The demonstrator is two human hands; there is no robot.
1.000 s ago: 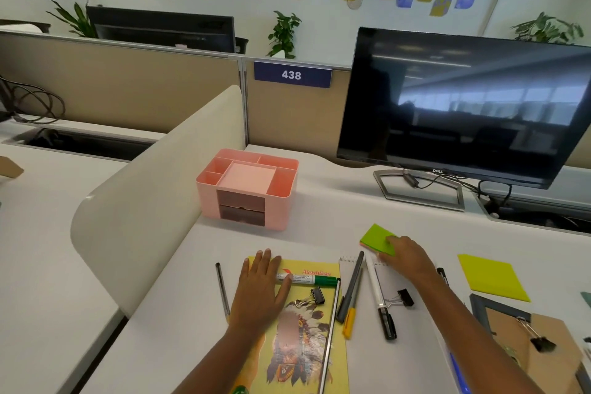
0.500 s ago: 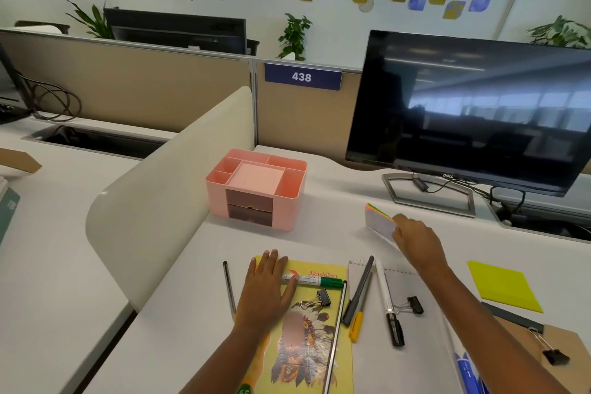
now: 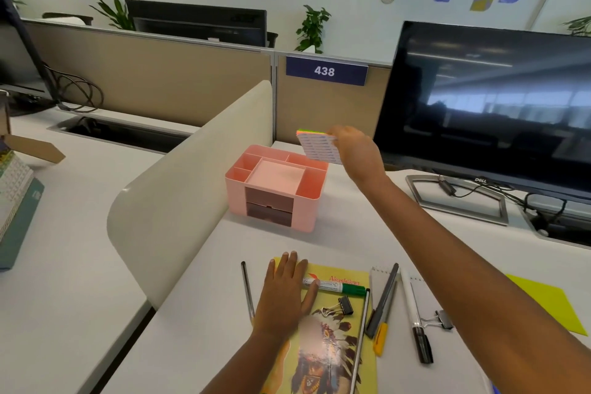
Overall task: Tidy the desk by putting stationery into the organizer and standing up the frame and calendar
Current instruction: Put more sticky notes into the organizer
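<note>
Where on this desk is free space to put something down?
Bare desk lies between the pink organizer and the yellow book, and between the organizer and the monitor stand. The near part is crowded with pens, markers and binder clips around the left hand.

Sticky-note pad point(image 3: 318, 148) tilted, airborne above pink organizer point(image 3: 275, 189); pens point(image 3: 382, 299), clips point(image 3: 338, 307) flat on desk.

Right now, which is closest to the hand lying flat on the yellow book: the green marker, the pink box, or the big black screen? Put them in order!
From the left hand:
1. Green marker: right beside it, the thumb touching its white end.
2. Pink organizer: further back on the desk, straight ahead.
3. Monitor: farthest, at the back right.
</note>
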